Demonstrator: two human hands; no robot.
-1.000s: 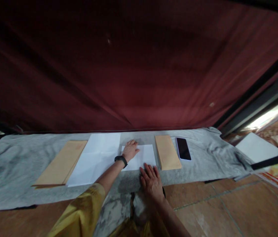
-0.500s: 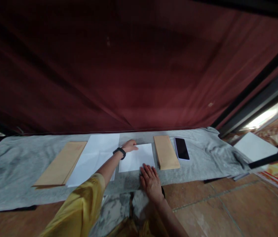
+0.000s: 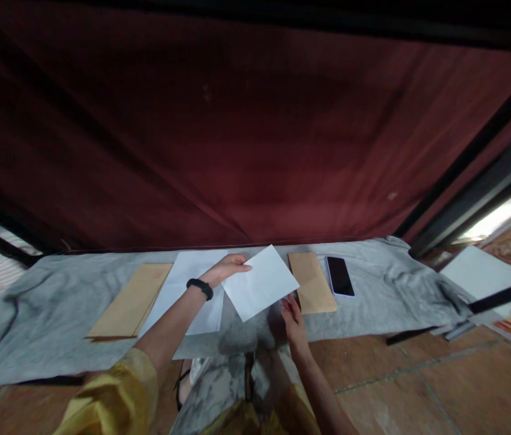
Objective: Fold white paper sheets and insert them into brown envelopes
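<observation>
Over the grey surface (image 3: 386, 290), beside the larger paper (image 3: 187, 270), a white sheet (image 3: 262, 284) is held askew, its right corner near the envelope (image 3: 313, 284). Fingers of the left hand (image 3: 222, 270) pinch it; lightly is best against creases. Whether the right hand (image 3: 296, 325) grips, I cannot tell. Room seems available beyond the phone (image 3: 340, 277).

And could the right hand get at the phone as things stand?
Probably yes: the brown envelope lies between the right hand and the phone, but it looks flat enough to reach over, and nothing covers the phone.
</observation>
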